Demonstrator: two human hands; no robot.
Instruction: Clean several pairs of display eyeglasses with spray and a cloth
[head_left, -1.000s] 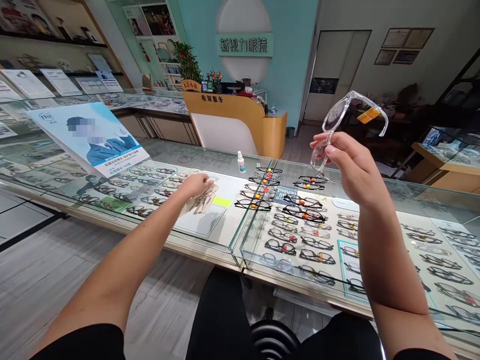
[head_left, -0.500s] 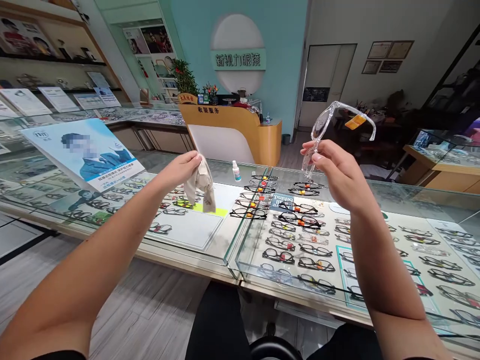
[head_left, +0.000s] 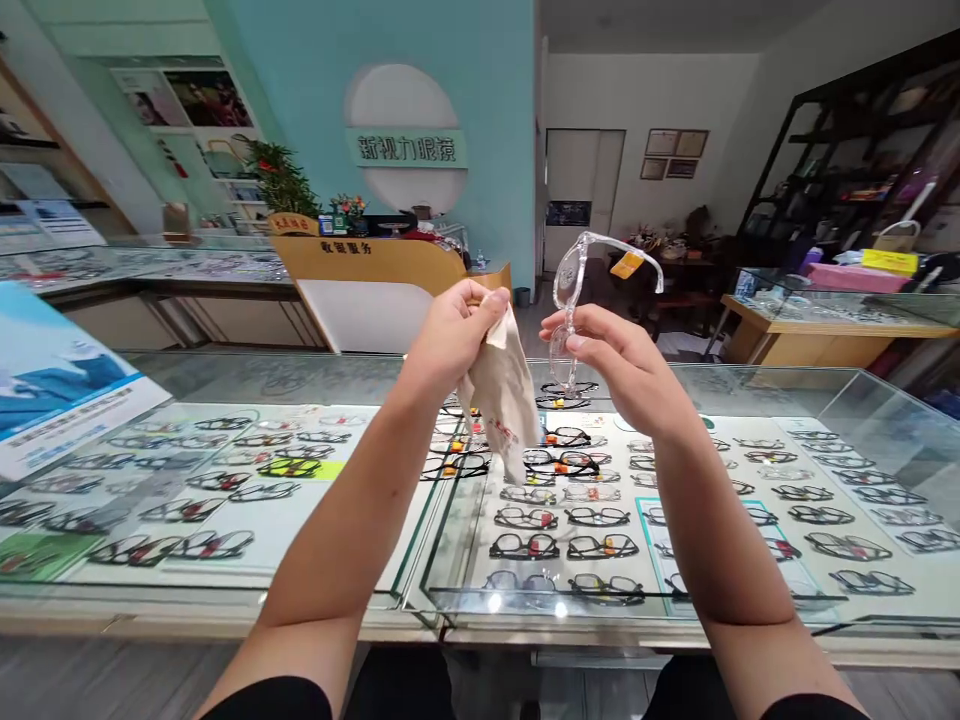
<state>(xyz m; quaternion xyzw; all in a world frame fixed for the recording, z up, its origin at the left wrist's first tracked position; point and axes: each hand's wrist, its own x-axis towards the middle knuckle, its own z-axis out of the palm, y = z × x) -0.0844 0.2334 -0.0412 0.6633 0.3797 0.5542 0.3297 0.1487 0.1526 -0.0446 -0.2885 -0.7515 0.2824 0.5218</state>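
Note:
My left hand (head_left: 466,325) pinches a cream cleaning cloth (head_left: 504,390) by its upper edge, and the cloth hangs down with a small reddish print near its lower part. Just right of it, my right hand (head_left: 619,362) grips a pair of clear-framed glasses (head_left: 571,290) at the lower lens and bridge. The glasses are held on end, one temple reaching right with an orange tag (head_left: 627,264) on it. Cloth and glasses are close together but apart. Both hands are above the glass counter. Behind the cloth, several dark-framed glasses (head_left: 562,462) lie on the counter, partly hidden.
The glass display counter (head_left: 442,545) spans the front, with rows of spectacles inside. A blue-and-white sign (head_left: 64,375) stands at the left. Further back are a wooden cashier desk (head_left: 390,260) and another glass case (head_left: 817,310) at the right.
My left hand has moved right with the cloth, close to the glasses. The view has turned to the right, and the right hand still holds the glasses. The white spray bottle no longer shows.

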